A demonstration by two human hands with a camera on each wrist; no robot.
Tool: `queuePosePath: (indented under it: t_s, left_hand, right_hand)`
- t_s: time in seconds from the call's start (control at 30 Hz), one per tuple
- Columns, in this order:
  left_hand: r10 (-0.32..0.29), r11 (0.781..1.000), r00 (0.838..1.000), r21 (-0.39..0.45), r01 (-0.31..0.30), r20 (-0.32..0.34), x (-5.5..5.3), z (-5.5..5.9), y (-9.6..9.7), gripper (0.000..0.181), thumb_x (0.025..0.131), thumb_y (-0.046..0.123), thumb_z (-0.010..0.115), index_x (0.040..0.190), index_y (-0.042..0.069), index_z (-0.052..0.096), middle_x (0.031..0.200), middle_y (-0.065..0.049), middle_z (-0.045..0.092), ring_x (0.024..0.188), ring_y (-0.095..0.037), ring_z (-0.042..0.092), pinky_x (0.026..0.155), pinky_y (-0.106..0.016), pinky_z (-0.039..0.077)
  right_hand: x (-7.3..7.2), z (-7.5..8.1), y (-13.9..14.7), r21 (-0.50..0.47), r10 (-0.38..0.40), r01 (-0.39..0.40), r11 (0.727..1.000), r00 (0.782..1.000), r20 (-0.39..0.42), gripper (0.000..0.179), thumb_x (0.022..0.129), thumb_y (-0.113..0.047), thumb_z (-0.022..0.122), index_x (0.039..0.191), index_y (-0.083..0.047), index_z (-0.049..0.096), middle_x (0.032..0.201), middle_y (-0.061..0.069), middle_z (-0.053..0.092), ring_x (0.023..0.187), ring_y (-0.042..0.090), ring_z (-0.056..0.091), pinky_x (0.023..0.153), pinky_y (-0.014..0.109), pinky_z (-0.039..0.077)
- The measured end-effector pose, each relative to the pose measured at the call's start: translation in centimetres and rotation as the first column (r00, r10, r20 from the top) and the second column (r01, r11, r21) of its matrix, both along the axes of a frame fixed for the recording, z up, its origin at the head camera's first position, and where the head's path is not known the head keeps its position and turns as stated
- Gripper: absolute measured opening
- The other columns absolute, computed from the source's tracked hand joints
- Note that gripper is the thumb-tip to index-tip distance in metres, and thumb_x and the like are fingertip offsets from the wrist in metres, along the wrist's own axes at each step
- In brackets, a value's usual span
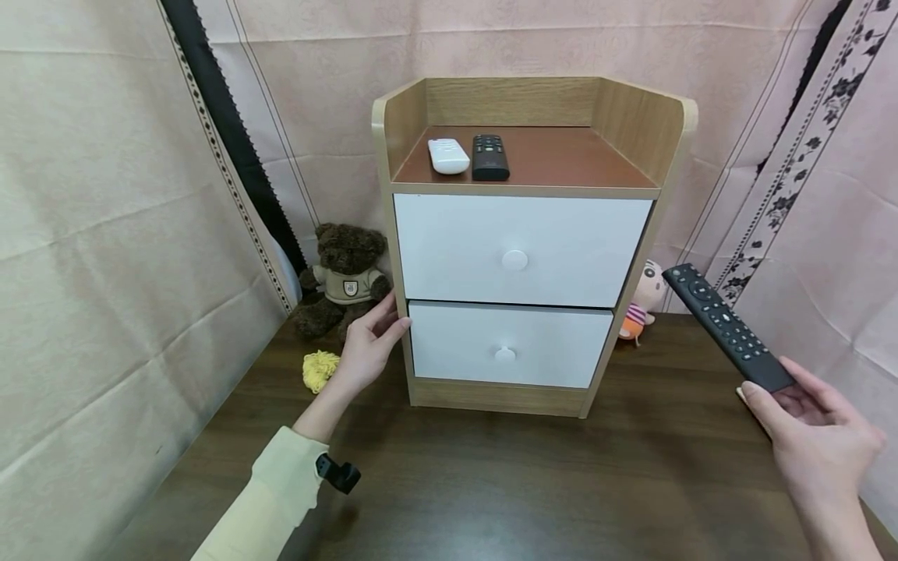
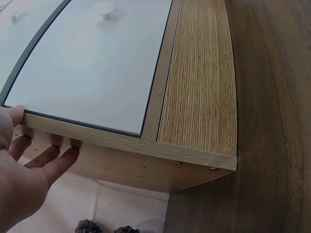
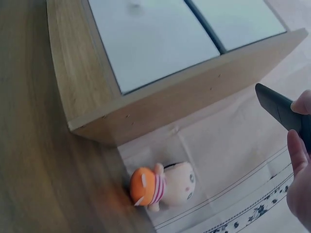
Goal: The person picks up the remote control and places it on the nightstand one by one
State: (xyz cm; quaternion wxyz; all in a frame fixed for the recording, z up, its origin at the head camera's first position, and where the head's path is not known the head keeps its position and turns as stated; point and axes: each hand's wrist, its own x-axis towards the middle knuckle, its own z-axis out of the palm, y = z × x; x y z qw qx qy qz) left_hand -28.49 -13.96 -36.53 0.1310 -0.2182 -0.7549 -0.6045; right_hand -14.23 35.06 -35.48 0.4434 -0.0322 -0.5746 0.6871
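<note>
Head view: soft, even illumination, with pale glare on the bench (image 1: 491, 491). Wrist views: dimmer, the right visibly blurred.

Pale yellow-green sleeve (image 1: 270, 495), black wrist device (image 1: 338, 473)

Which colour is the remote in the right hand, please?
The remote is black; it shows best in the head view.

Black remote (image 1: 726, 326) aslant in mid-air, right of white-fronted two-drawer cabinet (image 1: 456, 249)
</note>
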Motion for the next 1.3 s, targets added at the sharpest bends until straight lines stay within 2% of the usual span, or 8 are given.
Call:
queuePosePath:
  t_s: [0.1, 0.23, 0.37, 0.63, 0.77, 1.03, 1.13, 1.3]
  left_hand:
    - [0.002, 1.0, 1.0, -0.002, -0.002, -0.001, 0.0, 0.0, 0.0, 0.059, 0.105, 0.013, 0.063, 0.159, 0.011, 0.039, 0.15, -0.017, 0.052, 0.132, -0.037, 0.054, 0.098, -0.032, 0.054]
    - [0.008, 1.0, 1.0, -0.008, -0.008, 0.001, -0.1, -0.1, 0.0, 0.059, 0.105, 0.015, 0.063, 0.159, 0.012, 0.039, 0.15, -0.018, 0.051, 0.132, -0.036, 0.054, 0.099, -0.034, 0.054]
    - [0.007, 1.0, 1.0, -0.007, -0.007, 0.0, 0.0, -0.1, 0.0, 0.059, 0.105, 0.015, 0.063, 0.159, 0.012, 0.039, 0.15, -0.019, 0.051, 0.132, -0.035, 0.055, 0.099, -0.035, 0.054]
    - [0.012, 1.0, 1.0, -0.009, -0.012, 0.002, 0.1, 0.0, 0.1, 0.059, 0.105, 0.015, 0.063, 0.158, 0.012, 0.039, 0.149, -0.019, 0.052, 0.132, -0.033, 0.056, 0.099, -0.035, 0.054]
    - [0.012, 1.0, 1.0, -0.01, -0.012, -0.001, 0.1, 0.1, 0.0, 0.059, 0.105, 0.015, 0.063, 0.158, 0.011, 0.039, 0.149, -0.018, 0.052, 0.132, -0.033, 0.056, 0.099, -0.036, 0.054]
    - [0.006, 1.0, 1.0, -0.01, -0.006, -0.002, 0.1, 0.1, 0.0, 0.059, 0.105, 0.015, 0.063, 0.159, 0.012, 0.039, 0.15, -0.017, 0.052, 0.132, -0.034, 0.055, 0.099, -0.035, 0.054]
    - [0.003, 1.0, 1.0, -0.007, -0.003, -0.004, 0.0, 0.0, 0.0, 0.059, 0.105, 0.015, 0.063, 0.159, 0.011, 0.039, 0.15, -0.017, 0.052, 0.132, -0.035, 0.054, 0.098, -0.034, 0.054]
    - [0.007, 1.0, 1.0, -0.008, -0.007, -0.003, 0.0, -0.1, 0.0, 0.058, 0.105, 0.014, 0.062, 0.158, 0.01, 0.039, 0.15, -0.018, 0.051, 0.132, -0.037, 0.054, 0.099, -0.033, 0.054]
  right_hand:
    - [0.2, 0.6, -0.4, -0.005, 0.022, -0.023, 1.0, 0.996, -0.087, 0.051, 0.069, 0.033, 0.071, 0.117, 0.017, 0.069, 0.092, 0.007, 0.077, 0.07, 0.01, 0.07, 0.068, 0.011, 0.055]
    - [0.4, 1.4, -1.0, -0.005, 0.027, -0.028, 1.0, 0.988, -0.152, 0.05, 0.069, 0.035, 0.069, 0.117, 0.021, 0.067, 0.094, 0.01, 0.077, 0.072, 0.012, 0.071, 0.07, 0.013, 0.056]
    - [0.7, 2.2, -1.6, -0.048, 0.08, -0.094, 0.994, 0.968, -0.239, 0.052, 0.069, 0.04, 0.062, 0.118, 0.025, 0.062, 0.097, 0.017, 0.076, 0.076, 0.016, 0.072, 0.074, 0.018, 0.058]
    - [1.1, 3.5, -2.8, -0.078, 0.223, -0.286, 0.955, 0.868, -0.443, 0.054, 0.07, 0.046, 0.047, 0.121, 0.03, 0.055, 0.106, 0.028, 0.071, 0.085, 0.026, 0.073, 0.079, 0.024, 0.06]
    - [1.3, 4.2, -3.1, -0.071, 0.259, -0.334, 0.94, 0.834, -0.488, 0.056, 0.069, 0.047, 0.045, 0.122, 0.03, 0.054, 0.109, 0.03, 0.07, 0.091, 0.029, 0.071, 0.081, 0.026, 0.06]
    - [1.8, 5.1, -4.2, -0.088, 0.288, -0.383, 0.919, 0.807, -0.515, 0.059, 0.071, 0.047, 0.045, 0.127, 0.03, 0.05, 0.117, 0.032, 0.064, 0.102, 0.033, 0.069, 0.087, 0.028, 0.058]
    - [1.9, 5.4, -4.7, -0.062, 0.308, -0.397, 0.916, 0.793, -0.525, 0.06, 0.072, 0.047, 0.046, 0.129, 0.031, 0.048, 0.121, 0.033, 0.062, 0.104, 0.034, 0.068, 0.089, 0.029, 0.058]
    - [1.9, 6.3, -5.6, -0.019, 0.354, -0.439, 0.898, 0.748, -0.561, 0.059, 0.07, 0.047, 0.044, 0.126, 0.032, 0.047, 0.117, 0.036, 0.065, 0.104, 0.037, 0.069, 0.089, 0.032, 0.058]
